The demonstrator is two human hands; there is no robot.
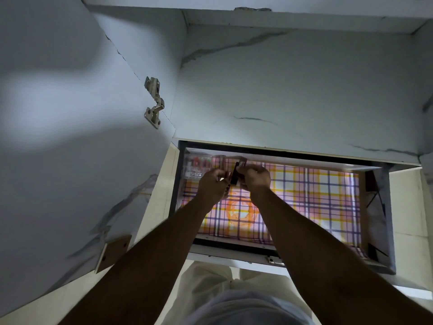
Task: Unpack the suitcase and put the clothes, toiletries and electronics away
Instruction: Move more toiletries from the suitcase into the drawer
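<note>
Past our pale trousers [210, 277], we are reaching both forearms into the open drawer [384, 221], left hand [212, 184] and right hand [254, 175] pinching small dark toiletry items [234, 174] over its plaid liner [311, 195], apparently lining them up beside the clear bottles [199, 164].

My left hand [212, 184] and right hand [254, 175] cover most of the small dark item [235, 175] between them; can't tell what it is. Clear packet [195, 166] at drawer's far left corner blurred, label unreadable. My arms hide part of the plaid liner [316, 195]. Drawer [389, 231] near right corner dark, contents unclear. Cabinet door [58, 137] cut off at left edge.
</note>
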